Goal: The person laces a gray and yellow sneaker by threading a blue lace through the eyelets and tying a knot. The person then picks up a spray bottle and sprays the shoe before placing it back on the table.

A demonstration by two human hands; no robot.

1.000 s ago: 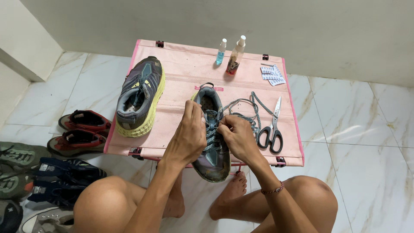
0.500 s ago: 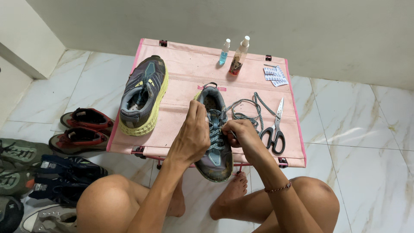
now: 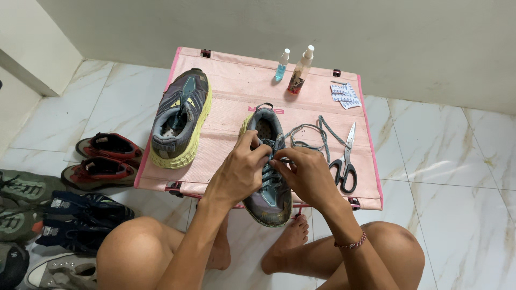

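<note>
Left hand (image 3: 240,171): closed over the laces of the grey running shoe (image 3: 267,166), fingertips pinched at the lace rows near the tongue.
Right hand (image 3: 302,173): curled against the same lace rows from the right, fingers gripping a strand of the grey shoelace (image 3: 307,134); a beaded bracelet (image 3: 352,243) is worn at the wrist.
Grey running shoe: laid on the near edge of the pink folding table (image 3: 236,94), toe overhanging toward the person, heel pointing far.
Shoelace: the loose part is trailed in loops to the right of the shoe, toward the scissors.
Scissors (image 3: 345,161): black-handled, laid just right of the loops, blades pointing far.
Second shoe (image 3: 180,118): grey with a yellow sole, placed on the table's left side, well apart from the hands.
Far edge: a small blue spray bottle (image 3: 281,65) and a brown spray bottle (image 3: 299,71) are stood side by side; blister packs (image 3: 344,95) are laid to their right.
Floor, left: red-and-black shoes (image 3: 102,157) and darker pairs (image 3: 70,220) are seen beside the table.
</note>
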